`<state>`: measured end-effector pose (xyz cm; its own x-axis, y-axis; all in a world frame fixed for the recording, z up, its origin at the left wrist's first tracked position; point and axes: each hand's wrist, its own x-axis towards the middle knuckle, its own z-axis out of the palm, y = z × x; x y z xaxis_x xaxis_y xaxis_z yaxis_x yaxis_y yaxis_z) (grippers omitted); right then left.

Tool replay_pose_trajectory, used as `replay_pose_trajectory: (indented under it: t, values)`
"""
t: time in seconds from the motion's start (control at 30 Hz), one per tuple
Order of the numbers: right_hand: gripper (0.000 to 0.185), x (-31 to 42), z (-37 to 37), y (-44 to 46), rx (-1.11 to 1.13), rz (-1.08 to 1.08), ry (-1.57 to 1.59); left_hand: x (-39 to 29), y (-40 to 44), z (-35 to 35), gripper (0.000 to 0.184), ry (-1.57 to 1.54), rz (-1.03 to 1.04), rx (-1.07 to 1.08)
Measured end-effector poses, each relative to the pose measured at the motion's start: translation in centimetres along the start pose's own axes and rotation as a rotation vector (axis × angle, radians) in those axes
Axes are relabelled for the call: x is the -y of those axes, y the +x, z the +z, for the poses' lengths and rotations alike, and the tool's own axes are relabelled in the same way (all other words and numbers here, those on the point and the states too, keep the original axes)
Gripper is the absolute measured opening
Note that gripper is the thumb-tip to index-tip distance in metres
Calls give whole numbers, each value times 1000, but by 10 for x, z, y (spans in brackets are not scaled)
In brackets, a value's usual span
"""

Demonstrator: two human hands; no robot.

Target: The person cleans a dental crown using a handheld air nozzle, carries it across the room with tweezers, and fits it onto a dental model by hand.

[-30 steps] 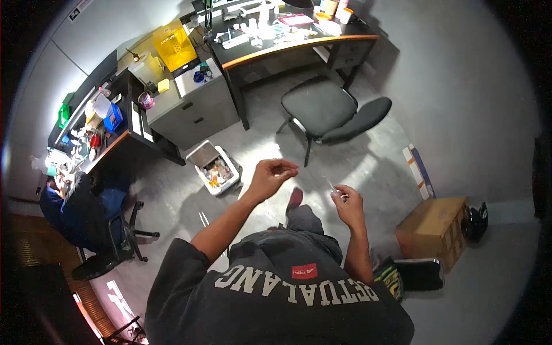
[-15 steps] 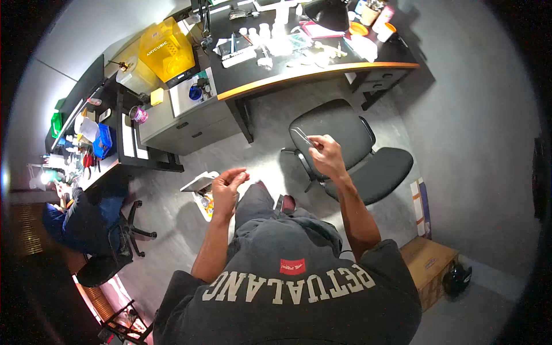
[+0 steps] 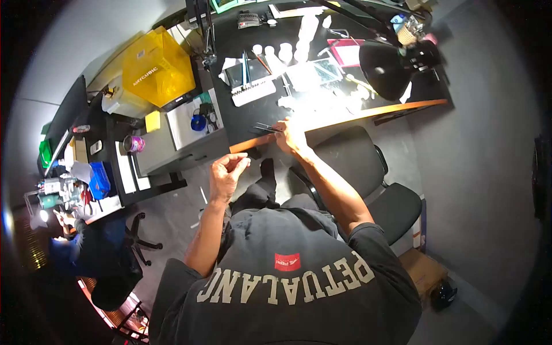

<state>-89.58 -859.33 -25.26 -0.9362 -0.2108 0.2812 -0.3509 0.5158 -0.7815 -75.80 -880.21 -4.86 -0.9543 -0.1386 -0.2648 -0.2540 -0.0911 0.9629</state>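
Tweezers [image 3: 265, 127] are held in my right hand [image 3: 289, 137], at the front edge of the black desk [image 3: 241, 130], their tips pointing left. My left hand [image 3: 225, 174] is raised just in front of that desk's left corner, thumb and fingertips pinched together; anything between them is too small to make out. On the desk lie a spiral notebook [image 3: 254, 92], small white bottles [image 3: 286, 53] and a red-edged tray [image 3: 346, 53]. Bright lamp light washes out the items in the desk's middle.
A black lamp [image 3: 386, 69] overhangs the desk's right side. The black chair [image 3: 345, 152] stands under its front edge. To the left are a grey cabinet [image 3: 158, 150] and a yellow-covered machine [image 3: 158, 69]. A co-worker [image 3: 95, 247] sits at the left desk. A cardboard box [image 3: 422, 270] is at lower right.
The desk is now much nearer. My right hand has moved left and forward with the tweezers, from over the chair to the desk edge. My left hand stays pinched. The white bin is out of sight.
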Motion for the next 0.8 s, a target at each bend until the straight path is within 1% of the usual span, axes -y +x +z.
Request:
replay_pose_trajectory:
  t: [0.03, 0.1, 0.13, 0.23, 0.33, 0.37, 0.47, 0.5, 0.6, 0.63, 0.73, 0.8]
  values:
    - [22, 18, -9, 7, -17, -156, -218, -6, 14, -2, 14, 16, 9, 22]
    - [23, 49, -16, 32, 110, 38, -213, -16, 41, -5, 15, 62, 16, 52]
    - [23, 52, -14, 38, 175, 133, -212, -19, 52, -5, 15, 64, 15, 57]
    - [24, 58, -13, 49, 214, 194, -224, -23, 76, -5, 16, 58, 24, 69]
    - [26, 74, -28, 51, 199, 199, -172, -20, 87, 0, 16, 7, -4, 75]
    - [29, 67, -28, 52, 93, 60, -184, -19, 90, 1, 16, -14, -11, 79]
    - [30, 62, -40, 66, -52, 106, -251, -9, 100, 3, 15, -29, 7, 104]
    - [25, 55, -40, 72, -127, 51, -290, -8, 104, 4, 16, -36, 21, 113]
    - [18, 44, -46, 79, -57, 106, -351, -9, 112, 6, 17, -44, -10, 121]
    - [12, 45, -49, 80, -66, 16, -405, -9, 113, 7, 17, -43, -8, 132]
    - [12, 50, -50, 83, 92, 148, -428, -13, 119, 10, 18, -33, -7, 163]
    - [11, 55, -51, 82, 66, 165, -413, -14, 122, 11, 19, -20, -9, 184]
